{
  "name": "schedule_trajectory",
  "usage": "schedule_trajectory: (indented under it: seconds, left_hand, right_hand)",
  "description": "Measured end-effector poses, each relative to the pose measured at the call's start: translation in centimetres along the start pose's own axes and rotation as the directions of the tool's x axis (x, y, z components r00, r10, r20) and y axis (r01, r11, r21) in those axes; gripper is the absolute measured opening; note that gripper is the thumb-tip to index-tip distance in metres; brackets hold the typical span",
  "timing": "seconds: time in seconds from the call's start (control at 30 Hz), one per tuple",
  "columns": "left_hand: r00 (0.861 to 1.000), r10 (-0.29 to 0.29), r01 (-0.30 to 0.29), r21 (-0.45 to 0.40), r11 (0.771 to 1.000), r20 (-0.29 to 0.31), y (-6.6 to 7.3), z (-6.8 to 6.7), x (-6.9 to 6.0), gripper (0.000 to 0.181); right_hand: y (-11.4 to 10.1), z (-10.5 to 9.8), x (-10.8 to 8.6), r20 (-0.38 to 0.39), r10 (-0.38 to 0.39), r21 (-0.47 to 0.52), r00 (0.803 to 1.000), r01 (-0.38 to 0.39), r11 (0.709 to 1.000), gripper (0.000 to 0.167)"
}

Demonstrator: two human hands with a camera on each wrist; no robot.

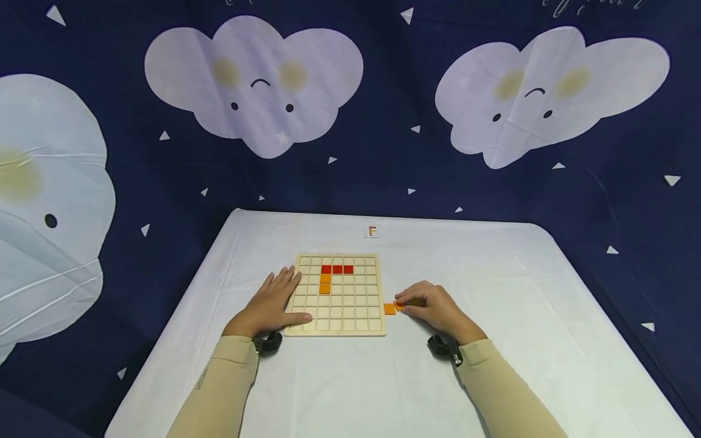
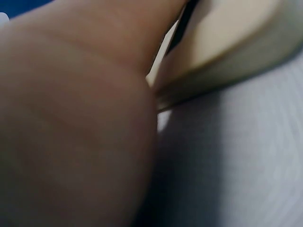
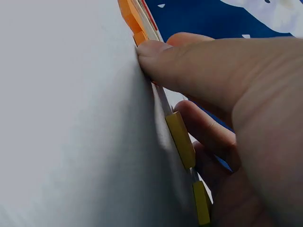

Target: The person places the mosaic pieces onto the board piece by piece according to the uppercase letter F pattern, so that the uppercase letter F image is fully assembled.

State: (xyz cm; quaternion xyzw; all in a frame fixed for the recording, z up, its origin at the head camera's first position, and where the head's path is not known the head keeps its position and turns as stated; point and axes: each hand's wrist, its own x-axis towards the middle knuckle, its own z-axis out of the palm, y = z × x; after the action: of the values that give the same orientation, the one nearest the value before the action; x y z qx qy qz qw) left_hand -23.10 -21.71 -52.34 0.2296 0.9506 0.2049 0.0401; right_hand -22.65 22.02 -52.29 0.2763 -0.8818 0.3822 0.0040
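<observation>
A wooden grid board lies on the table, with a row of three red tiles and two orange tiles below the leftmost red one. My left hand rests with spread fingers on the board's left side, the thumb reaching over its lower squares. Right of the board, my right hand pinches an orange tile between thumb and fingers, close to the table. Beside it lies another orange tile. In the right wrist view, two yellow tiles lie beneath the hand.
A small card with a printed coloured grid lies behind the board. White cloth covers the table. A dark blue backdrop with clouds hangs behind it. Each wrist wears a black camera.
</observation>
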Motion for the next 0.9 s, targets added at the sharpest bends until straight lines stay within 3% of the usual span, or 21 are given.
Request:
schedule_trajectory:
  seconds: [0.47, 0.9]
  left_hand:
    - [1.0, -0.01, 0.01, 0.01, 1.0, 0.012, 0.3, 0.1, 0.0, 0.121]
    - [1.0, -0.015, 0.015, 0.018, 1.0, 0.008, 0.0, 0.1, 0.1, 0.122]
  right_hand:
    - [-0.4, 0.2, -0.1, -0.035, 0.061, 0.002, 0.998, -0.061, 0.998, 0.022]
    - [-0.7, 0.1, 1.1, -0.082, -0.009, -0.052, 0.997, 0.005, 0.999, 0.021]
